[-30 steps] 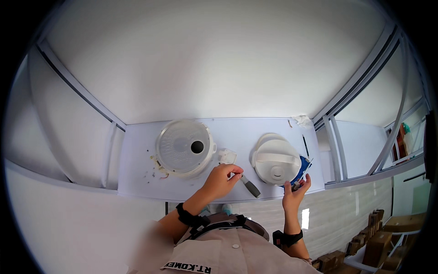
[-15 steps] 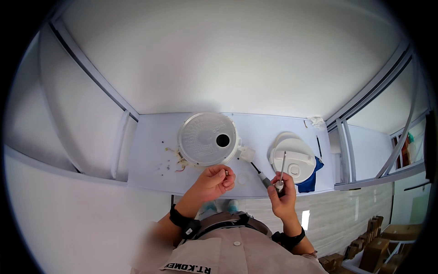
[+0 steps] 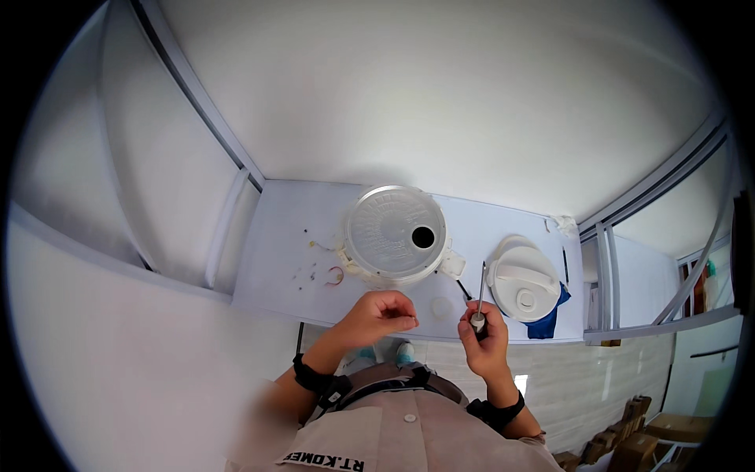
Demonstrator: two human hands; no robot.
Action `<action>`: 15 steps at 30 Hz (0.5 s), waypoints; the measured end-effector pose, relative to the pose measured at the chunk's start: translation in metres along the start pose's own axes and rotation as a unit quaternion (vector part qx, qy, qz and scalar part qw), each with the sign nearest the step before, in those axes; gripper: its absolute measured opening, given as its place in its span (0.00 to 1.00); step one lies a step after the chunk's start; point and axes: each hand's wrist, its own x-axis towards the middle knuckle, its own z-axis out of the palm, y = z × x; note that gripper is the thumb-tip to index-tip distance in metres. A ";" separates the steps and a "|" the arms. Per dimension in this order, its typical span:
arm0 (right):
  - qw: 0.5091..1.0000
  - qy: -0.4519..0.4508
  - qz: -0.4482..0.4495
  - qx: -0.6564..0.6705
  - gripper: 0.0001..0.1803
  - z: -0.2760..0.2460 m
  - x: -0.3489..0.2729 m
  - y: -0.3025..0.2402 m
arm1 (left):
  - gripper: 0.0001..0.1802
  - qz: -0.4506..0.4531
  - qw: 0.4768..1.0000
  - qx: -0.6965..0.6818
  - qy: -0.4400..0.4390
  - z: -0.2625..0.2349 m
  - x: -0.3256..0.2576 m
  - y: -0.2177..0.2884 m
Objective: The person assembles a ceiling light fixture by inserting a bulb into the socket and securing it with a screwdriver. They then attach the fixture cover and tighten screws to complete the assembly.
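Note:
A screwdriver (image 3: 481, 289) stands in my right hand (image 3: 487, 346), its metal shaft pointing away from me and its handle wrapped by my fingers. My left hand (image 3: 379, 318) is closed in a pinch in front of the round white appliance body (image 3: 393, 236), apart from it. Whatever sits between those fingertips is too small to make out. The appliance's upper face is a metal plate with a dark round hole near its right side. Just beyond my right hand lies a thin black rod (image 3: 464, 289), partly hidden by the fingers. Between my hands rests a pale translucent disc (image 3: 442, 307).
On the right of the white table (image 3: 275, 208), a white lid (image 3: 523, 283) with a handle lies over a blue cloth (image 3: 543, 324). A thin black stick (image 3: 565, 266) is beside it. Left of the appliance are a reddish wire loop (image 3: 336, 275) and several tiny parts (image 3: 303, 275).
The view has turned, so the table's things appear further right. My left hand stays pinched, but the small thing seen at its fingertips no longer shows clearly. My right hand keeps the screwdriver.

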 end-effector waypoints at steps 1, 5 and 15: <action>1.000 -0.002 -0.002 -0.010 0.17 0.001 0.000 0.001 | 0.04 -0.004 0.994 0.105 0.012 0.001 -0.002 0.002; 1.000 -0.017 0.001 -0.022 0.17 0.006 0.000 0.007 | 0.08 -0.089 0.954 0.271 0.094 -0.011 -0.014 -0.017; 0.998 -0.053 0.004 -0.036 0.15 0.024 0.009 0.002 | 0.08 -0.059 0.797 0.522 0.296 -0.074 -0.036 -0.095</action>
